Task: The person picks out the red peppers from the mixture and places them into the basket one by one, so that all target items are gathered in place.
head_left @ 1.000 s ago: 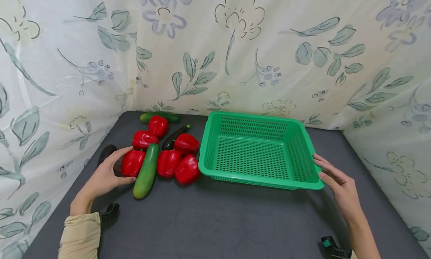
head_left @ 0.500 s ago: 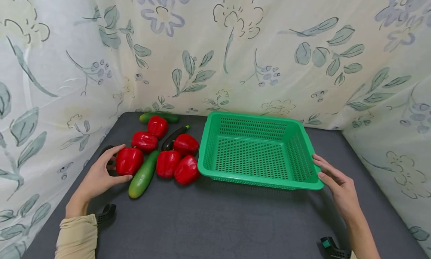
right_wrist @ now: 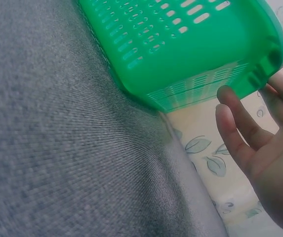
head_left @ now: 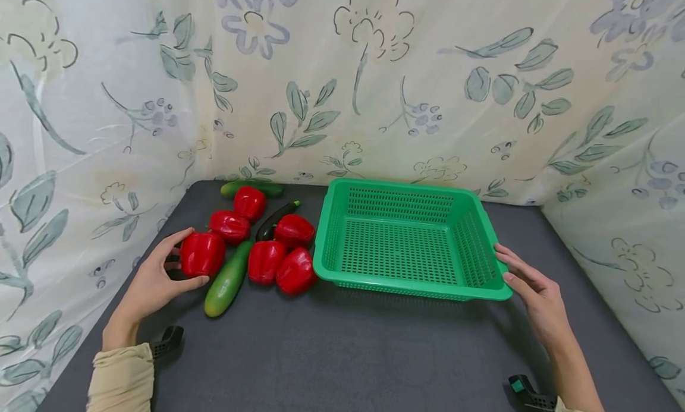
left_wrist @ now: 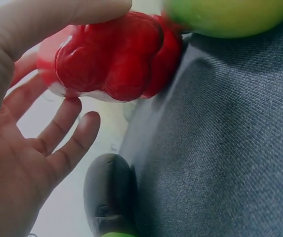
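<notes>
Left hand [head_left: 147, 279] is gripping a red pepper [head_left: 202, 255] between thumb and fingers. Right hand [head_left: 540, 302] is pinching the near end of the green basket [head_left: 417, 286], which is sitting between the hands. Green cucumber [head_left: 227, 279] is lying just right of the left thumb; other red peppers [head_left: 266, 261] are sitting beyond. Dark eggplant [left_wrist: 107, 190] is lying near the left fingers.

Brightly, evenly lit in the head view, whitest on the patterned cloth [head_left: 64, 112] at left. Glints off the red peppers [head_left: 202, 254], dims to soft shadow beneath the green basket [head_left: 412, 286] on the table [head_left: 342, 358]. Hazier in both wrist views, nearly washed out behind the dark eggplant [left_wrist: 109, 187], blurred at far left in the right one.
</notes>
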`<state>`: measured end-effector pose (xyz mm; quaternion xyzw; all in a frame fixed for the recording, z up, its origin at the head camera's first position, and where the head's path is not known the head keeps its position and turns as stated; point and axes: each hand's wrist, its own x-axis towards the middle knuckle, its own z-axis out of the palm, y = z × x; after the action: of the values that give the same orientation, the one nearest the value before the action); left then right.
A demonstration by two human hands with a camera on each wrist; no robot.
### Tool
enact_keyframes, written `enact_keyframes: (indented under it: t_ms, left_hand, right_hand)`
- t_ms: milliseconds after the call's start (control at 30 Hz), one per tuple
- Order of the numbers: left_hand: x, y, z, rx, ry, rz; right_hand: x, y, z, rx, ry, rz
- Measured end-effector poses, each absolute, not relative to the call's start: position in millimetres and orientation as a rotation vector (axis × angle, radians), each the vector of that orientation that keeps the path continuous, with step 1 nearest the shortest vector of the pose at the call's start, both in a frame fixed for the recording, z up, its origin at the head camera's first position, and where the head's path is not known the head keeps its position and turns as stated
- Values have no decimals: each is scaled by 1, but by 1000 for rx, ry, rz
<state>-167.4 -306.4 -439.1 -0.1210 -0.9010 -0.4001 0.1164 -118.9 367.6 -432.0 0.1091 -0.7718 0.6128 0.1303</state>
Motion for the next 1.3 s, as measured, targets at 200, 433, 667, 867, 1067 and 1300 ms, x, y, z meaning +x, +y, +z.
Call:
enact_keyframes:
  t_ms: [200,433,667,867,1067,1300]
  left_hand:
    - [-165,-304,-437,-333,-2627,-1164]
    - [-163,-299,-433,-314,-2596,-1182]
    - [-163,-294,-429,-339,-2572,-1193]
    - [-164,-291,-428,-373,-2537,-1222]
    - [-156,-280,-415,-416,-2492,-1269]
    - [-142,-259,-387,-477,-2427,-1337]
  right_hand:
    - [-121,367,-432,357,-2220,1794]
    - [-121,366,-433,380,-2196,1815]
    - [-120,366,-433,368,-2194,1831]
    - [-118,366,-431,356,-2200,1843]
    - [-116,365,-431,325,-2215,1826]
    - [-119,366,-431,266,-2241,1809]
